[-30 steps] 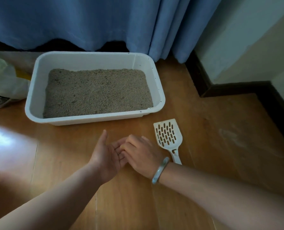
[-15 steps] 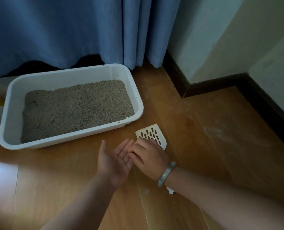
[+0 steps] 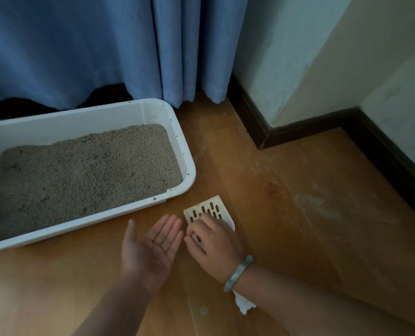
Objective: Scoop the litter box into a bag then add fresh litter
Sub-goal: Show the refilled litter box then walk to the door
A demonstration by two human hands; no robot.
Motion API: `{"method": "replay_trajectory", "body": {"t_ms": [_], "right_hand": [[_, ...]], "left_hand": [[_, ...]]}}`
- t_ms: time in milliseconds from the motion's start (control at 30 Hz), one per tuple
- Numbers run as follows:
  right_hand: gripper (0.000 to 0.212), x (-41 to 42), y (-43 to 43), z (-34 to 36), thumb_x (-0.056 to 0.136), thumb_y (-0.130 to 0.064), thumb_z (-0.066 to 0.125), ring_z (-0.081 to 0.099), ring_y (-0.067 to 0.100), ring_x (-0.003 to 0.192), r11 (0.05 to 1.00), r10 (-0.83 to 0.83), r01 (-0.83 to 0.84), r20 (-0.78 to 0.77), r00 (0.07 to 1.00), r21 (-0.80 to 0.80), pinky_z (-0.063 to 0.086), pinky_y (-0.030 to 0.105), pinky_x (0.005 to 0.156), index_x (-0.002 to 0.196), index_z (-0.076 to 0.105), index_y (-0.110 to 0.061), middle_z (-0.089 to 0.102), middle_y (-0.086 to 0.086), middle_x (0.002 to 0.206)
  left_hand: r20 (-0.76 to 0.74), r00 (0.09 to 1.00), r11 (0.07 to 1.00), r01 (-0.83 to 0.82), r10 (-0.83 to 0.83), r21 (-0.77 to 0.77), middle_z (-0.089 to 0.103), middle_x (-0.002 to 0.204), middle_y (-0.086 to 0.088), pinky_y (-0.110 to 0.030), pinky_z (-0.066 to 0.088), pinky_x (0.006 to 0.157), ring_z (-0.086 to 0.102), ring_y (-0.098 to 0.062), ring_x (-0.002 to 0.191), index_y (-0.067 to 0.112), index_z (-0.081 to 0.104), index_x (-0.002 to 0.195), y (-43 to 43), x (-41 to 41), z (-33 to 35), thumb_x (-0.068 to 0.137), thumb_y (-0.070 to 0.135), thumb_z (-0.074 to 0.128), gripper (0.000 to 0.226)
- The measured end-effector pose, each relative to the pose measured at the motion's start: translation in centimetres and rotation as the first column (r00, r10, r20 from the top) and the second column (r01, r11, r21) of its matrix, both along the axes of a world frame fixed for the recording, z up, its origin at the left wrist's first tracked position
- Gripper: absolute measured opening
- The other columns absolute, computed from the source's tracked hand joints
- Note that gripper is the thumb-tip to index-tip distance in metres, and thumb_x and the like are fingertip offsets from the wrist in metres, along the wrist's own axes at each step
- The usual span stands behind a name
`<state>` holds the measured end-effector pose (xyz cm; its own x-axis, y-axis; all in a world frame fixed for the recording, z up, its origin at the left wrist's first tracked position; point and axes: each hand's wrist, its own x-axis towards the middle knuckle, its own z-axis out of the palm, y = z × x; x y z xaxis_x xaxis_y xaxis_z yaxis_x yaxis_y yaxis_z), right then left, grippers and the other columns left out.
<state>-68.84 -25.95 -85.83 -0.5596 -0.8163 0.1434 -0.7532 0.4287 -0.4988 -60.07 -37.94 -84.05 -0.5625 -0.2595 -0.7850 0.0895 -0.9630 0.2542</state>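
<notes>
Down on the wooden floor (image 3: 298,214), the white litter box (image 3: 184,151) serves as the landmark, standing against the blue curtain (image 3: 104,44) with grey-beige litter (image 3: 85,173) spread across its bottom. Just off the near right corner of the litter box lies the white slotted scoop (image 3: 207,209), flat on the floor, its handle end showing beyond the wrist. The right hand (image 3: 213,246) rests over the scoop's middle, knuckles up and fingers curled; whether it grips the scoop cannot be told. A pale green bangle (image 3: 238,272) circles that wrist. The left hand (image 3: 153,246) lies between the scoop and the litter box's near wall, palm up and fingers spread flat, with a few dark specks on them.
</notes>
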Motion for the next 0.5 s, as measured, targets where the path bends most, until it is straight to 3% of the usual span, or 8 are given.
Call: {"method": "replay_trajectory", "body": {"t_ms": [133,233,300,367,433,500], "right_hand": [[0.071,-0.7,2.5,-1.1,0.057,-0.065,0.063,0.053,0.013,0.087,0.950,-0.220,0.234,-0.093,0.971,0.205,0.048,0.027,0.073,0.112,0.044,-0.026,0.054,-0.003,0.105],[0.098,-0.6,3.8,-2.0,0.042,-0.070,0.070,0.055,0.019,0.093,0.892,-0.257,0.292,-0.146,0.956,0.344,0.046,0.032,0.074,0.125,0.039,-0.025,0.051,0.002,0.119],[0.099,-0.6,4.1,-2.5,0.048,-0.061,0.074,0.053,0.021,0.100,0.884,-0.284,0.314,-0.135,0.949,0.346,0.045,0.033,0.078,0.130,0.035,-0.025,0.046,0.003,0.128],[0.092,-0.8,4.1,-2.4,0.061,-0.048,0.075,0.049,0.017,0.106,0.881,-0.358,0.344,-0.017,0.934,0.324,0.046,0.029,0.082,0.135,0.025,-0.028,0.036,0.000,0.134],[0.086,-1.1,4.3,-2.2,0.071,-0.036,0.075,0.050,0.010,0.100,0.875,-0.426,0.364,0.153,0.892,0.318,0.049,0.018,0.071,0.136,0.020,-0.031,0.032,-0.005,0.133],[0.081,-1.5,4.4,-2.0,0.074,-0.028,0.074,0.051,0.006,0.092,0.887,-0.433,0.374,0.209,0.877,0.272,0.043,0.009,0.057,0.136,0.022,-0.031,0.032,-0.007,0.133]], "left_hand": [[-0.003,1.000,1.000,0.006,-0.006,-0.003,0.070,0.110,-0.014,-0.046,0.053,0.081,0.068,-0.024,0.099,0.002,0.060,0.115,0.2,-0.3,-0.4,0.092,0.061,0.032,0.069],[0.003,1.000,1.000,0.018,-0.018,0.009,0.070,0.110,-0.015,-0.042,0.054,0.085,0.068,-0.024,0.099,0.003,0.060,0.114,0.4,-0.3,-0.5,0.092,0.061,0.032,0.069],[0.007,1.000,1.000,0.022,-0.022,0.014,0.070,0.110,-0.015,-0.038,0.053,0.091,0.068,-0.024,0.099,0.003,0.060,0.115,0.6,-0.3,-0.4,0.092,0.061,0.031,0.069],[0.005,0.999,0.999,0.032,-0.032,0.009,0.070,0.110,-0.015,-0.037,0.053,0.090,0.068,-0.024,0.098,0.003,0.060,0.115,0.7,-0.3,-0.3,0.092,0.061,0.031,0.069],[0.002,0.999,0.999,0.039,-0.039,0.003,0.070,0.111,-0.015,-0.037,0.054,0.089,0.068,-0.024,0.098,0.003,0.060,0.114,0.7,-0.2,-0.1,0.092,0.061,0.031,0.069],[-0.001,0.999,0.999,0.036,-0.036,0.003,0.070,0.111,-0.015,-0.038,0.052,0.090,0.068,-0.024,0.098,0.002,0.060,0.113,0.5,-0.1,0.0,0.092,0.061,0.031,0.069]]}}
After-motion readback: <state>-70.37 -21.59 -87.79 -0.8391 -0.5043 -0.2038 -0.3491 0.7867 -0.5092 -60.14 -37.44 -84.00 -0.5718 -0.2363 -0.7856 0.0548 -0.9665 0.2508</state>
